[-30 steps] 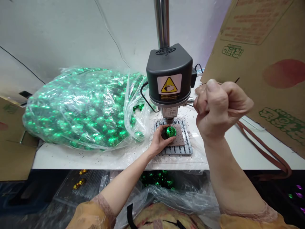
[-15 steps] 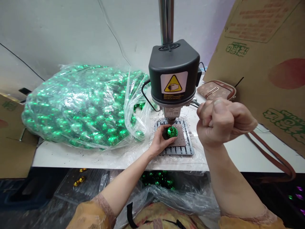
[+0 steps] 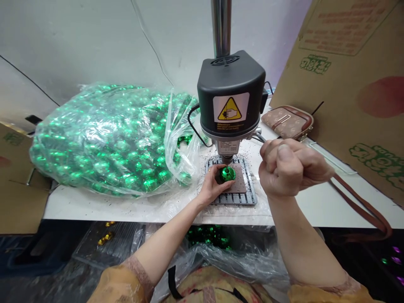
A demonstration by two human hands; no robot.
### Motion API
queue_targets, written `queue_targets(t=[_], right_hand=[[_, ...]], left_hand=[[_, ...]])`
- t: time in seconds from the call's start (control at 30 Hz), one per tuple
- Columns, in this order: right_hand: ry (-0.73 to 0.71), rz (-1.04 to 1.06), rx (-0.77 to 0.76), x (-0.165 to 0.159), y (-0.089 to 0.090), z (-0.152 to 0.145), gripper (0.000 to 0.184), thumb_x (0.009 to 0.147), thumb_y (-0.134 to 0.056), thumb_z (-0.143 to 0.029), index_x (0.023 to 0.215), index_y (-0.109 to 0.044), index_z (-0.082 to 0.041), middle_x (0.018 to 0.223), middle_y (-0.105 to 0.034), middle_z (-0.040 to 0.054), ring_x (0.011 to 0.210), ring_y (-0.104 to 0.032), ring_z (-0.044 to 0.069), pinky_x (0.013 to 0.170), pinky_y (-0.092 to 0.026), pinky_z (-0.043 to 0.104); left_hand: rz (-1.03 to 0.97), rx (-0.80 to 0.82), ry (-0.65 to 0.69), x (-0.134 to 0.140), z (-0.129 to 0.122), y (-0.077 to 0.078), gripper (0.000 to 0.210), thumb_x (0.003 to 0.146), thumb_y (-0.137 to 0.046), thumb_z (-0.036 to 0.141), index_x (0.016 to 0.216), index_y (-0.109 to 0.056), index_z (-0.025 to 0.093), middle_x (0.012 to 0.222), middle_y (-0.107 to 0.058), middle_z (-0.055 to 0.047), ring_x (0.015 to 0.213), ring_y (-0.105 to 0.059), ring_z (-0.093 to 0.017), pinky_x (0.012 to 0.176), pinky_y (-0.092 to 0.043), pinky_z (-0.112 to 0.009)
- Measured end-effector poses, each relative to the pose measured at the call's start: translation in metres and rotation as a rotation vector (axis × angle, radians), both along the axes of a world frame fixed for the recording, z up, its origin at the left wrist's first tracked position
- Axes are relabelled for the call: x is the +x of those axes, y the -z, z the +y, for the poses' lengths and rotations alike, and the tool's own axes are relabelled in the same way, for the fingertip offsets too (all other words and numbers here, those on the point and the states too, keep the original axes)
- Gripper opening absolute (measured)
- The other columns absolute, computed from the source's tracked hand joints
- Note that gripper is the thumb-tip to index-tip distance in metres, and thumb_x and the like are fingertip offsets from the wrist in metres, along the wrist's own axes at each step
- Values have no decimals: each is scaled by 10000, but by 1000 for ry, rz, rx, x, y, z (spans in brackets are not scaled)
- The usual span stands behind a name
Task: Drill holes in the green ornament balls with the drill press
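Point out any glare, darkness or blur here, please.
Head view: white glare streaks the bag, and glints dot the green ball; same head view: it is dark under the table; head view again: red print on the right box is too smeared to read, while the drill's warning sign looks sharp.
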State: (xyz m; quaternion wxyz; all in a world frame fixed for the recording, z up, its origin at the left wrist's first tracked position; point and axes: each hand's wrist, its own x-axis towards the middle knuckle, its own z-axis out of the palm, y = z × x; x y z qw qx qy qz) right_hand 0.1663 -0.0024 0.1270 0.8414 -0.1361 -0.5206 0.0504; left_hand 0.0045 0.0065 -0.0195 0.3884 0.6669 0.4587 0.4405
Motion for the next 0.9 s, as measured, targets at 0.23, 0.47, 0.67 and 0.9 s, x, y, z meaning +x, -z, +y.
queue_targets(t=[0.23,0.47,0.67,0.9], right_hand=[[-19,-27,53,1,1,0,449,818,-548,-36,599,-179,-167,512,-249,-69,438,-264,16,451,-286,233],[-36,-33,76,1,10,0,440,812,-549,-46,583,-194,-166,507,-260,-68,424,-276,22,457,-287,244],[-1,-10,45,-3,5,-3,466,849,-559,-68,570,-198,-166,494,-257,-65,425,-280,18,462,-274,247],[-70,106,-338,-3,-58,-3,436,881,-614,-172,542,-342,-209,429,-349,-82,407,-358,53,465,-317,274]], left_hand=[[-1,7,1,0,-1,-1,555,754,-900,367,1215,-626,220,1195,-683,-98,1141,-649,-286,1028,-506,-453],[-10,1,4,0,0,-1,556,749,-901,375,1208,-626,225,1190,-682,-94,1136,-652,-288,1025,-518,-465],[-4,-5,-2,0,0,1,552,751,-897,378,1208,-629,222,1187,-682,-98,1132,-653,-290,1014,-522,-466],[-1,53,-123,8,-11,-10,494,780,-856,371,1187,-625,211,1120,-709,-88,1039,-697,-254,927,-568,-416]])
